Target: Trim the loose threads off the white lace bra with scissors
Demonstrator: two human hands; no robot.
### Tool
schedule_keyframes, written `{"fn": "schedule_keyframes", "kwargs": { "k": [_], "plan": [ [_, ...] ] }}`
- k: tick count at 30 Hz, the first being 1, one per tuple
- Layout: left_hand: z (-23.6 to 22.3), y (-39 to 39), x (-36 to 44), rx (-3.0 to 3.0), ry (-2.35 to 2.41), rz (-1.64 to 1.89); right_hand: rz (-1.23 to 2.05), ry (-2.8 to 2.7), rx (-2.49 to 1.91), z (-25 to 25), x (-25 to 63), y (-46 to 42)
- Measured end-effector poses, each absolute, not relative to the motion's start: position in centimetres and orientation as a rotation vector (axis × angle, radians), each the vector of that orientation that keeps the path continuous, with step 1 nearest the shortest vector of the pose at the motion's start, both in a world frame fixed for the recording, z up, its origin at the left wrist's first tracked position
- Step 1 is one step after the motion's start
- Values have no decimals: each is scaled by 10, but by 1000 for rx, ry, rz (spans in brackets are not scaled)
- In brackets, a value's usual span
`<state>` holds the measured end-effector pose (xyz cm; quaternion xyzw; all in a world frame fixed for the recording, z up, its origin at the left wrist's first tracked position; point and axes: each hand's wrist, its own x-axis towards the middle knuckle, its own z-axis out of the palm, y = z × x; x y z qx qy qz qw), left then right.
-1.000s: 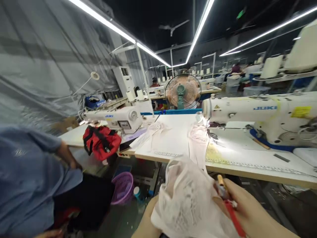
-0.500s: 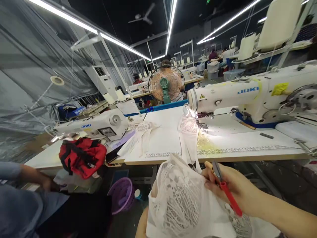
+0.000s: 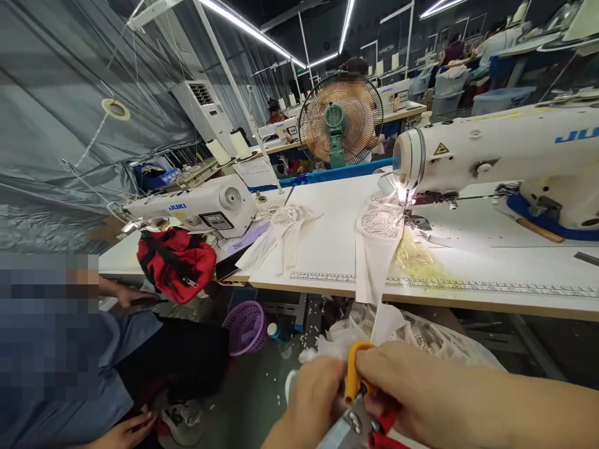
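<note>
Scissors [image 3: 358, 408]: I see them at the bottom edge, below the front of the sewing table [image 3: 327, 249]; orange and red handles.
Right hand [image 3: 412, 393]: my fingers are curled tight round the scissor handles.
Left hand [image 3: 313, 399]: touching the scissors from the left; I cannot tell its grip.
Lace fabric [image 3: 421, 337]: white, bunched just behind both hands.
Sewing machine [image 3: 491, 162]: on the table, more lace under its needle.
Red bag [image 3: 178, 262]: at the table's left end.

Both hands [image 3: 374, 399] now together on the scissors [image 3: 358, 405], lace fabric [image 3: 421, 337] lowered behind them
</note>
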<state>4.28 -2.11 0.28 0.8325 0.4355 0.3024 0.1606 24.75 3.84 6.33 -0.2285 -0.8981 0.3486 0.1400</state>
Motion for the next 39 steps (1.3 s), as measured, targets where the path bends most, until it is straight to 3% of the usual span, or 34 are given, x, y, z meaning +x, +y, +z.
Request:
{"fn": "schedule_keyframes", "kwargs": {
  "k": [7, 11, 16, 21, 28, 39],
  "plan": [
    [23, -14, 10, 1851, 1547, 787, 1123, -2646, -854, 50, 273, 112],
    [-3, 2, 2, 1413, 1490, 759, 1211, -2512, -1011, 26, 284, 139],
    [-39, 31, -4, 1484, 1359, 537, 1515, -2495, -1027, 21, 284, 116],
    [-29, 47, 10, 1595, 1140, 381, 1684, -2549, -1013, 37, 276, 103],
    [-10, 44, 73, 1544, 1060, 848, 1930, -2268, -1223, 33, 271, 123],
    [-14, 52, 86, 882, 1043, 905, 1892, -2290, -1060, 39, 277, 136]
  ]
}}
